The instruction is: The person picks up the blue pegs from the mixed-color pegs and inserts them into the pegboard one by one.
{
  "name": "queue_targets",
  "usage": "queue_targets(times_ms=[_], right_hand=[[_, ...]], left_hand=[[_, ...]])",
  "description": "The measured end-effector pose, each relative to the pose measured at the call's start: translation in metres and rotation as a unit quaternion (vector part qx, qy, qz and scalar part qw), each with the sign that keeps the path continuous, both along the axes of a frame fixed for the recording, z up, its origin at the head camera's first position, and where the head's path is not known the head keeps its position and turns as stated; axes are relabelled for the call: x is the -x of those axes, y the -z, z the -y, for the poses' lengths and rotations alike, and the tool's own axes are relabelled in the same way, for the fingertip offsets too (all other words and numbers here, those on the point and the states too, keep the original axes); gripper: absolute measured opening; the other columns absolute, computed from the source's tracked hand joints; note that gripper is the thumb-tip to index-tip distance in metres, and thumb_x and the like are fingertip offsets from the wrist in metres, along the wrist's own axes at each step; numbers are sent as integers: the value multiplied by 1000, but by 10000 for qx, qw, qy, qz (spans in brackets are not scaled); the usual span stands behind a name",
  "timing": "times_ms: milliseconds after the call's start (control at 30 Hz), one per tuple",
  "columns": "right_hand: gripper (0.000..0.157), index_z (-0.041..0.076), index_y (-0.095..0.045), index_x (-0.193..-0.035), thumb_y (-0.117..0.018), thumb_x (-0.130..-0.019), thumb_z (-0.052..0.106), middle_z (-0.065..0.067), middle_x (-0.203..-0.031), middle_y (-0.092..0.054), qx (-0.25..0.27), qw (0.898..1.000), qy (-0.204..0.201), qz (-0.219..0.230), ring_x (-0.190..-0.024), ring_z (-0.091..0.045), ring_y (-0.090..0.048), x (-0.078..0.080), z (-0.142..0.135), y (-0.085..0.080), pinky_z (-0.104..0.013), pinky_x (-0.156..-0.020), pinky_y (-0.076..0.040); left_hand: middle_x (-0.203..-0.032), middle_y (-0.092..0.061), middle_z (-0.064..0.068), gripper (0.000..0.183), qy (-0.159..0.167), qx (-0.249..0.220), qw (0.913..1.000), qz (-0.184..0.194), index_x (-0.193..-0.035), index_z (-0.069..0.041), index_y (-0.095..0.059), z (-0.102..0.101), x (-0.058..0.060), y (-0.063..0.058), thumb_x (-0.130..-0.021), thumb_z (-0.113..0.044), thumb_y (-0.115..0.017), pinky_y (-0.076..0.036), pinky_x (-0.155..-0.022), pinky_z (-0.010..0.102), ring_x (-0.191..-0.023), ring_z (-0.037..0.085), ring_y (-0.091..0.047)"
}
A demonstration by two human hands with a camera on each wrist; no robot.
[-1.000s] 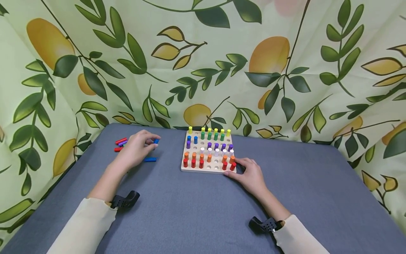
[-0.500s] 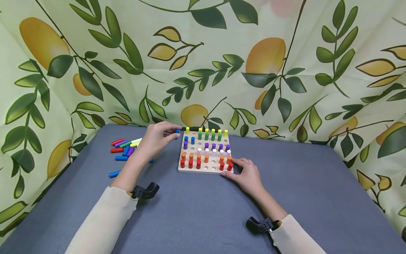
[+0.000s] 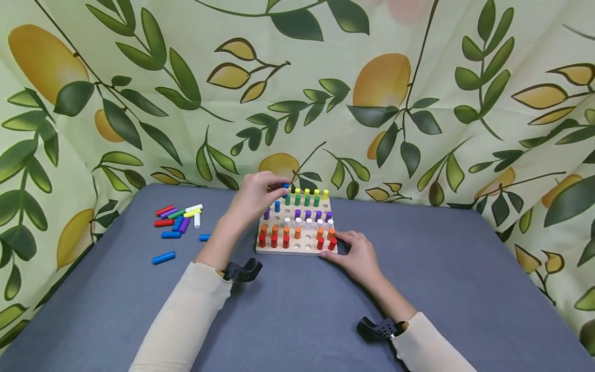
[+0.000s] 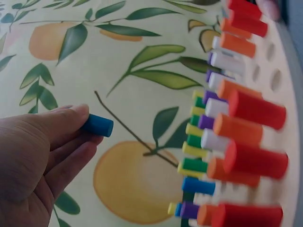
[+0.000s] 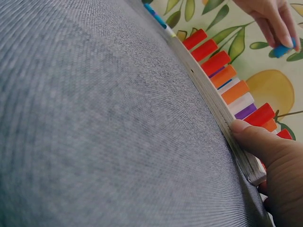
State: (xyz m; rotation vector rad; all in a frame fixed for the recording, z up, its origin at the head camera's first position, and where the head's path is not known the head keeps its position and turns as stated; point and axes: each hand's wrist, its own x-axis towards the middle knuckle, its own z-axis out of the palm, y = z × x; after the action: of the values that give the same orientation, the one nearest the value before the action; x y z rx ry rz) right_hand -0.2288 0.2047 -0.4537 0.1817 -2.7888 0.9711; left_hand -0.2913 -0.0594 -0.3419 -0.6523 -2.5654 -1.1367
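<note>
Between thumb and fingers, my left hand (image 3: 254, 197) pinches a blue peg (image 4: 100, 126), holding it above the back left part of a wooden pegboard (image 3: 290, 251). The board carries rows of yellow, green, blue, purple, white, orange and red pegs. Some holes are bare, including ones in the front rows. At the board's front right corner, my right hand (image 3: 360, 258) grips the wood, its thumb on the front edge as the right wrist view shows. Part of the back left of the board is hidden behind the left hand in the head view.
Left of the board lies a loose pile of pegs, among them a red peg (image 3: 163, 223) and a white peg (image 3: 197, 220). A separate blue peg (image 3: 163, 257) lies nearer the front. A leaf-patterned cloth (image 3: 223, 129) hangs behind the grey table (image 3: 288, 315).
My left hand has carried the blue peg rightward from beside the loose pile to over the board, uncovering the pile. The right hand keeps its grip on the board's corner.
</note>
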Motion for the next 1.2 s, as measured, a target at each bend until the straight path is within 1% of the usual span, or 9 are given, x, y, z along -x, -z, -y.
queue_targets(times_ms=[67, 200, 300, 500, 600, 767, 967, 1100, 1200], right_hand=[[68, 8, -70, -129, -89, -74, 43, -13, -122, -71, 5, 10000, -9, 0, -118, -32, -60, 0, 0, 0, -55, -103, -45], [68, 8, -70, -129, -89, -74, 43, -13, -121, -71, 13, 10000, 5, -21, -117, -32, -60, 1, 0, 1, -54, -102, -46], [68, 9, -70, -129, -89, -74, 43, -13, -121, -71, 37, 10000, 6, 10, -117, -32, -60, 1, 1, 1, -53, -102, -46], [67, 8, -70, -129, -89, -74, 43, -13, -121, -71, 73, 10000, -15, -29, -118, -32, -60, 1, 1, -1, -54, -103, -44], [67, 7, -70, -128, -89, -74, 42, -13, -121, -72, 85, 10000, 23, -15, -118, -32, -60, 1, 1, -2, -55, -104, -44], [67, 8, -70, -129, -89, -74, 43, -13, -121, -71, 56, 10000, 22, 59, -118, -31, -60, 0, 1, -2, -53, -103, -45], [68, 7, -70, -128, -88, -74, 44, -12, -119, -72, 30, 10000, -11, -3, -115, -30, -61, 1, 1, -2, -52, -100, -46], [68, 7, -70, -128, -89, -74, 44, -12, -119, -72, 44, 10000, -28, -29, -116, -31, -61, 1, 2, -2, -52, -100, -46], [68, 7, -70, -128, -89, -74, 43, -12, -119, -72, 53, 10000, -15, -39, -116, -31, -61, 1, 1, -1, -52, -99, -47]], left_hand=[[-107, -76, 9, 25, -17, -8, 10000, 42, -117, -8, -76, -4, 3, 0, -93, -14, -73, -60, -81, 34, -91, 20, -69], [-111, -76, 9, 25, 49, -43, 10000, 45, -117, -8, -76, -12, 7, -1, -93, -13, -73, -60, -84, 33, -92, 20, -70], [-111, -76, 11, 25, 26, -88, 9999, 106, -117, -6, -76, -13, 10, -1, -93, -13, -73, -60, -85, 34, -93, 22, -71], [-112, -76, 11, 25, -56, -222, 9994, 258, -116, -5, -76, -15, 17, 3, -93, -12, -73, -61, -84, 35, -94, 23, -73], [-110, -77, 11, 24, -45, -272, 9988, 402, -116, -6, -76, -16, 21, 8, -93, -12, -73, -61, -85, 35, -93, 23, -73], [-108, -77, 10, 25, -105, -211, 9973, 695, -118, -6, -75, -19, 28, 19, -93, -12, -73, -60, -88, 35, -95, 22, -73], [-105, -76, 10, 27, -186, -40, 9952, 962, -119, -6, -74, -19, 35, 31, -94, -14, -72, -59, -83, 35, -93, 22, -70], [-105, -76, 9, 27, -242, 74, 9945, 1014, -120, -6, -74, -18, 38, 38, -95, -15, -72, -58, -83, 35, -93, 22, -68], [-105, -76, 8, 26, -284, 161, 9941, 1037, -119, -8, -75, -18, 39, 42, -95, -17, -72, -57, -85, 36, -95, 22, -69]])
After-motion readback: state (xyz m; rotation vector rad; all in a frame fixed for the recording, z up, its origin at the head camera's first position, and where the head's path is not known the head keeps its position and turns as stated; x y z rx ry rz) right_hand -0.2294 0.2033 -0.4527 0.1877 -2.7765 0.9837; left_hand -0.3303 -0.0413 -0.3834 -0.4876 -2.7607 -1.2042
